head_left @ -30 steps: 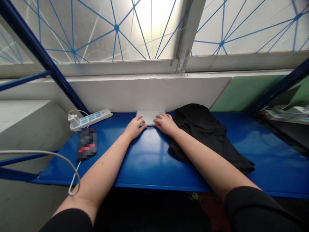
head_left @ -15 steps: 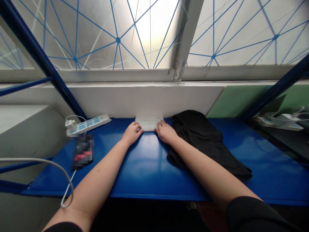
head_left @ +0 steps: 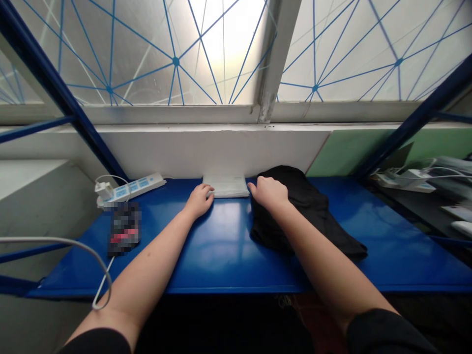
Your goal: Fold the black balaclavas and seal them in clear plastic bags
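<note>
The white pad [head_left: 225,186] lies on the blue desk [head_left: 217,250] by the wall [head_left: 217,152]. The left hand [head_left: 199,199] is at its left edge; the right hand [head_left: 271,193] is curled over the black cloth [head_left: 313,211]. Whether either grips anything can't be made out. A power strip [head_left: 136,187] sits farther left.

Blue table [head_left: 221,250], glossy on top, as I see it from my remote station. At the back edge, near the middle, lies a flat white thing [head_left: 225,187], its material unclear to me. Just right of it, a rumpled black cloth [head_left: 317,202] spreads toward the front. At the rear left I note a white power strip [head_left: 138,187], set aslant; in front of it, a dark, blurred-out object [head_left: 124,223].
</note>
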Available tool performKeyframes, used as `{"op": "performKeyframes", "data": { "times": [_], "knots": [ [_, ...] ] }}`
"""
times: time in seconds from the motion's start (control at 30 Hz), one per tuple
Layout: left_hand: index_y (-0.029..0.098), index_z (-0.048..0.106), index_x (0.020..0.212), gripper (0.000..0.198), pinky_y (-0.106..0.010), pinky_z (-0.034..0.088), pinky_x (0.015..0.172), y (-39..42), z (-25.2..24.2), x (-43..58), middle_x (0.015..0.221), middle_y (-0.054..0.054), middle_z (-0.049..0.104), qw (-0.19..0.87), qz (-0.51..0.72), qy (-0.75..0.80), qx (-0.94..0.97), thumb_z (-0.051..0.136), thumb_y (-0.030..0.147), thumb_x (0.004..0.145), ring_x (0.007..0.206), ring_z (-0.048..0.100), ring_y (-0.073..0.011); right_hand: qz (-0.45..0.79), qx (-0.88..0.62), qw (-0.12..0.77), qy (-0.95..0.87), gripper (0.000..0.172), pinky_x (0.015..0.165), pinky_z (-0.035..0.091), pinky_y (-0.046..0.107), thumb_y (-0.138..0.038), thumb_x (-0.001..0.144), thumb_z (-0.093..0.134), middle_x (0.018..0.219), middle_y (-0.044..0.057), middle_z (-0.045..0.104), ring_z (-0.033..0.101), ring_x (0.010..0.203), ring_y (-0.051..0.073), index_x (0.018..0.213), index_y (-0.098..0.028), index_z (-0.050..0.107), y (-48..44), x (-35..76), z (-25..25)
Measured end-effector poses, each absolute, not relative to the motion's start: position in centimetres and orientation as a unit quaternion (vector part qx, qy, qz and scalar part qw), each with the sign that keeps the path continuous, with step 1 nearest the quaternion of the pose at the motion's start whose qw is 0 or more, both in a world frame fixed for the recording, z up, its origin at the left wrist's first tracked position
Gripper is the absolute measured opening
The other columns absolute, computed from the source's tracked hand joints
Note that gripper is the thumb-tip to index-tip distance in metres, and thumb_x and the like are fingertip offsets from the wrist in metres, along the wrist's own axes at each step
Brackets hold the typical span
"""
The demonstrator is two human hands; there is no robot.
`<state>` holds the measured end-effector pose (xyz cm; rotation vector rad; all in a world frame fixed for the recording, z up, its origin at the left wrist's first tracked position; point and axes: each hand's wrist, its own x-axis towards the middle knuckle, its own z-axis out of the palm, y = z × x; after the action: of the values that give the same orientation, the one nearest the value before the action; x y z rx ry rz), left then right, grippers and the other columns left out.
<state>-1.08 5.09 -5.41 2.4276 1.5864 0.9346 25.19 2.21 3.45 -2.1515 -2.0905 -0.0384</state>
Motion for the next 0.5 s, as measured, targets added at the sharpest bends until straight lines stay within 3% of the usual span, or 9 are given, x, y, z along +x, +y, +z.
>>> {"op": "performKeyframes", "data": {
  "times": [0.1, 0.2, 0.27, 0.37, 0.5],
  "knots": [
    [0.020, 0.064, 0.128, 0.041, -0.045, 0.038, 0.114, 4.3, -4.8, -0.8, 0.135, -0.013, 0.059, 0.023, 0.273, 0.535, 0.799, 0.052, 0.036, 0.093, 0.131, 0.051, -0.0277, 0.026, -0.735, 0.020, -0.678, 0.061, 0.086, 0.052, 0.045, -0.064, 0.091, 0.050, 0.113, 0.025, 0.069, 0.067, 0.106, 0.037, 0.117, -0.012, 0.070, 1.5, 26.4, 3.5],
    [0.028, 0.051, 0.145, 0.055, -0.057, 0.016, 0.122, 3.4, -4.2, 0.0, 0.158, -0.010, 0.040, -0.014, 0.200, 0.512, 0.835, 0.052, 0.046, 0.094, 0.151, 0.023, -0.0346, 0.034, -0.732, 0.011, -0.680, 0.045, 0.084, 0.053, 0.042, -0.047, 0.094, 0.052, 0.115, 0.024, 0.070, 0.069, 0.104, 0.036, 0.114, -0.012, 0.073, 1.0, 27.1, 2.1],
    [0.031, 0.044, 0.151, 0.059, -0.057, 0.008, 0.123, 3.0, -4.1, 0.6, 0.164, -0.006, 0.030, -0.011, 0.149, 0.485, 0.862, 0.047, 0.052, 0.095, 0.155, 0.010, -0.0339, 0.036, -0.739, 0.030, -0.672, 0.039, 0.083, 0.054, 0.042, -0.036, 0.096, 0.047, 0.114, 0.024, 0.070, 0.070, 0.102, 0.035, 0.111, -0.012, 0.074, 0.8, 27.4, 1.6],
    [0.030, 0.036, 0.155, 0.062, -0.052, 0.014, 0.123, 3.0, -4.2, 1.3, 0.164, -0.007, 0.029, 0.033, 0.098, 0.480, 0.871, 0.038, 0.056, 0.099, 0.154, 0.018, -0.0319, 0.038, -0.749, 0.070, -0.658, 0.040, 0.082, 0.054, 0.042, -0.032, 0.097, 0.042, 0.110, 0.024, 0.071, 0.070, 0.100, 0.036, 0.110, -0.013, 0.075, 0.9, 28.0, 2.3],
    [0.031, 0.038, 0.154, 0.060, -0.052, 0.018, 0.122, 3.4, -4.5, 1.2, 0.163, -0.009, 0.032, 0.056, 0.086, 0.487, 0.867, 0.034, 0.057, 0.100, 0.151, 0.025, -0.0316, 0.002, -0.744, 0.137, -0.654, 0.041, 0.083, 0.052, 0.040, -0.034, 0.100, 0.039, 0.107, 0.022, 0.071, 0.069, 0.099, 0.034, 0.109, -0.013, 0.073, 1.0, 28.1, 5.4]
  ]
}}
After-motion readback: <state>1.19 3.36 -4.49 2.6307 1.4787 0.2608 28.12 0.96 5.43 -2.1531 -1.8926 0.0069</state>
